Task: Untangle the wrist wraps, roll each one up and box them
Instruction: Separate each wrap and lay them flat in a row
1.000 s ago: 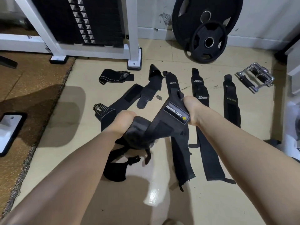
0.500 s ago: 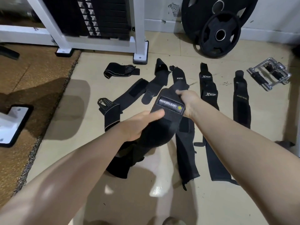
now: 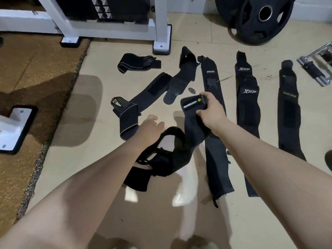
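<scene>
My right hand (image 3: 211, 112) grips the labelled end of a black wrist wrap (image 3: 193, 123), which hangs down into a tangled bundle (image 3: 161, 162) near my left forearm. My left hand (image 3: 149, 128) hovers just above that bundle, fingers loosely apart and holding nothing. Several other black wraps lie flat on the floor: one long wrap (image 3: 213, 144) under my right wrist, an Xtep wrap (image 3: 248, 103) to its right, another (image 3: 289, 108) further right, a folded one (image 3: 138, 64) at the back, and one with a metal loop (image 3: 129, 115) on the left. No box is in view.
A white weight-machine frame (image 3: 159, 24) stands at the back. Black weight plates (image 3: 258, 20) lean on the wall at the back right. A metal cable handle (image 3: 316, 69) lies at the right edge. Brown matting (image 3: 32, 72) covers the floor on the left.
My left hand has let go of the wrap and dropped lower left. The right hand keeps the labelled end, and the rest of the wrap now hangs down in a loop.
</scene>
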### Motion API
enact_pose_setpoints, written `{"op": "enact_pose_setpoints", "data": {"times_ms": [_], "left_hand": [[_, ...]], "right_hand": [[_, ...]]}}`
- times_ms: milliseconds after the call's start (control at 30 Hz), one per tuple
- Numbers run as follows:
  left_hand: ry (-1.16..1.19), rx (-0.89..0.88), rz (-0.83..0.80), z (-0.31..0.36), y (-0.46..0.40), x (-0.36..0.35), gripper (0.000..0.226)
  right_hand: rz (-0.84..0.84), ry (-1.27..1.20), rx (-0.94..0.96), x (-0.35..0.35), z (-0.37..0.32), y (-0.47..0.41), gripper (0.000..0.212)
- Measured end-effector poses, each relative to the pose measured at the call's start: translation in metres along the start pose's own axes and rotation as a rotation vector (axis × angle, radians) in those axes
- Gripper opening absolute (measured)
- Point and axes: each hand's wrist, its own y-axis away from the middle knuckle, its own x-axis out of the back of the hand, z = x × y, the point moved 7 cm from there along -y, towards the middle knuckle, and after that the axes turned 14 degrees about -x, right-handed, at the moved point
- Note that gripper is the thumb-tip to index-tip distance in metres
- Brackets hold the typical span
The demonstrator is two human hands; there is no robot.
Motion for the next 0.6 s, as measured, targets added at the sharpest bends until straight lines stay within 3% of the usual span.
{"op": "enact_pose_setpoints", "data": {"times_ms": [100,167,233,333,400,467,533,600], "left_hand": [[-0.312,-0.033,-0.089,-0.043,-0.002,-0.003,0.043],[-0.313,-0.071,-0.16,-0.059,0.0,-0.017,0.049],[-0.278,-0.098,-0.199,-0.068,0.002,-0.031,0.062],[-0.497,-0.082,-0.25,-0.086,-0.001,-0.045,0.078],[-0.679,-0.01,-0.239,-0.097,-0.003,-0.044,0.061],[-0.731,0.027,-0.198,-0.101,-0.004,-0.042,0.036],[-0.611,-0.011,-0.13,-0.099,-0.007,-0.043,0.015],[-0.357,-0.072,0.005,-0.087,-0.013,-0.036,0.015]], "right_hand": [[0.077,0.394,0.13,-0.002,0.023,-0.006,0.05],[0.061,0.515,0.143,-0.016,0.038,-0.009,0.055],[0.05,0.6,0.096,-0.032,0.05,-0.017,0.065],[0.165,0.706,-0.026,-0.044,0.064,-0.026,0.076],[0.252,0.677,0.043,-0.049,0.059,-0.023,0.08],[0.223,0.639,0.26,-0.063,0.046,-0.012,0.075],[0.125,0.63,0.404,-0.079,0.038,-0.005,0.069],[0.02,0.659,0.45,-0.093,0.034,-0.002,0.071]]}}
